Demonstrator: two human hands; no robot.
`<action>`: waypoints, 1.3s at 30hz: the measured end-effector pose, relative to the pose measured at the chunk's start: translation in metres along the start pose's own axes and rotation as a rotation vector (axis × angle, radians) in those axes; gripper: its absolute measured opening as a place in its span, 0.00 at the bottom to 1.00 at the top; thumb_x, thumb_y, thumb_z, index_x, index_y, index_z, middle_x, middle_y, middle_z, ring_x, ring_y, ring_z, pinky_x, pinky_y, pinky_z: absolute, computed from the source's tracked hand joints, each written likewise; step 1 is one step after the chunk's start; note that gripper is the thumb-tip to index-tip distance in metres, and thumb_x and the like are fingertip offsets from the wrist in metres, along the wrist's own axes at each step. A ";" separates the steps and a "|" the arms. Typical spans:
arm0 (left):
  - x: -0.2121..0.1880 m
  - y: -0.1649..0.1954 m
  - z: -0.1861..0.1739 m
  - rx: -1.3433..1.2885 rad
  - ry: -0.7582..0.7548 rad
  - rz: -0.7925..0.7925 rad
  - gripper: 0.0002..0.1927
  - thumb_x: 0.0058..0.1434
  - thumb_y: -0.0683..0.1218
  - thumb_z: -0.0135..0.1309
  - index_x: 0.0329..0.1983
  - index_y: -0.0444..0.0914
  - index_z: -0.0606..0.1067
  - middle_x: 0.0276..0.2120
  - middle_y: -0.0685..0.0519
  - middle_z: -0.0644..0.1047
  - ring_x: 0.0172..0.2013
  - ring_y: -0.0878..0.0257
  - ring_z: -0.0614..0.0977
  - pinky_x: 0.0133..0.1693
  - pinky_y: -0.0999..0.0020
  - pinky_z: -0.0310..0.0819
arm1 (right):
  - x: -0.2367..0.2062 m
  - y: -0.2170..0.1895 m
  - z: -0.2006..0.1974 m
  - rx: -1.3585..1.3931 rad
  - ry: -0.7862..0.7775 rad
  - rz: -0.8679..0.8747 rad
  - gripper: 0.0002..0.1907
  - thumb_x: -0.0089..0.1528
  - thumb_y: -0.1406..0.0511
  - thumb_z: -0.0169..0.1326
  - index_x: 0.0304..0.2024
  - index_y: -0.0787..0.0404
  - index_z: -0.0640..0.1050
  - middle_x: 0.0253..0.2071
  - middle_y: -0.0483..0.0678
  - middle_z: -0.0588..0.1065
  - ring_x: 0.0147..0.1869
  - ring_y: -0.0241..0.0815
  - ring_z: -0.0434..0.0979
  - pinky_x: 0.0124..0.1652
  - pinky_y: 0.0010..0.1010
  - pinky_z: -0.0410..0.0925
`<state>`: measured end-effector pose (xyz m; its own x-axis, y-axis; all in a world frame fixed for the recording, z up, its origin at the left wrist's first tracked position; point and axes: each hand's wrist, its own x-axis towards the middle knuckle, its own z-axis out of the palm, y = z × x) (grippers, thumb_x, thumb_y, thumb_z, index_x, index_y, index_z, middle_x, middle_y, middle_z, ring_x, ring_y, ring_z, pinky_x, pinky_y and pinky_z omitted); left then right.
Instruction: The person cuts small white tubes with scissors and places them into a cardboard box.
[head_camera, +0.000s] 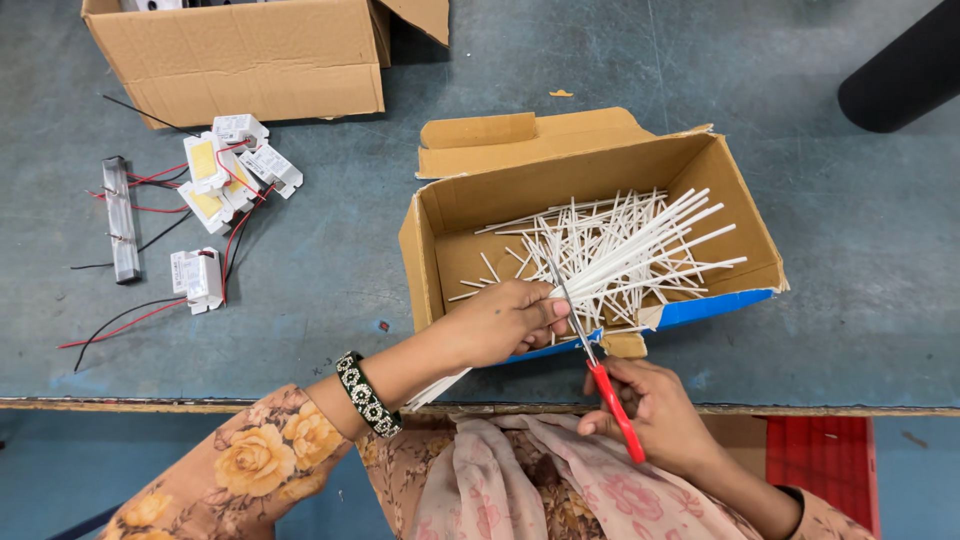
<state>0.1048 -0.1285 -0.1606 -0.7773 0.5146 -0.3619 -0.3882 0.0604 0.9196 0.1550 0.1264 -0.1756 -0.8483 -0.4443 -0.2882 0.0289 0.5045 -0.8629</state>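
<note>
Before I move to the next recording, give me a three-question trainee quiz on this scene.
1. True or false: the left hand grips a bundle of thin white tubes.
2. What does the right hand hold? A) pliers B) red-handled scissors C) a knife
3. Fill in: the loose white tubes lie in an open cardboard ____.

Key: 1 true; 2 B; 3 box.
</note>
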 end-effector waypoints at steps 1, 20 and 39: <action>0.000 0.001 0.002 0.039 -0.008 -0.015 0.17 0.71 0.54 0.48 0.36 0.36 0.75 0.22 0.61 0.69 0.23 0.72 0.68 0.25 0.75 0.63 | -0.001 0.000 0.000 0.018 0.002 -0.009 0.29 0.42 0.54 0.75 0.36 0.64 0.79 0.26 0.45 0.72 0.25 0.32 0.67 0.26 0.28 0.65; -0.004 0.024 0.003 -0.022 -0.097 -0.209 0.17 0.70 0.55 0.47 0.33 0.39 0.74 0.19 0.63 0.64 0.17 0.74 0.59 0.18 0.76 0.51 | 0.006 0.000 -0.007 -0.059 -0.031 -0.069 0.30 0.38 0.54 0.76 0.33 0.64 0.77 0.22 0.45 0.71 0.23 0.34 0.70 0.25 0.30 0.67; -0.002 0.024 0.004 -0.013 -0.208 -0.288 0.18 0.70 0.57 0.48 0.33 0.40 0.74 0.18 0.65 0.61 0.17 0.76 0.58 0.18 0.77 0.49 | 0.003 0.003 -0.012 -0.048 -0.073 -0.081 0.33 0.37 0.50 0.77 0.31 0.64 0.77 0.21 0.47 0.71 0.23 0.35 0.69 0.23 0.29 0.65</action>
<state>0.0993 -0.1252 -0.1376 -0.5178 0.6416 -0.5659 -0.5843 0.2180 0.7817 0.1458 0.1355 -0.1737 -0.8057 -0.5371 -0.2498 -0.0649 0.4993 -0.8640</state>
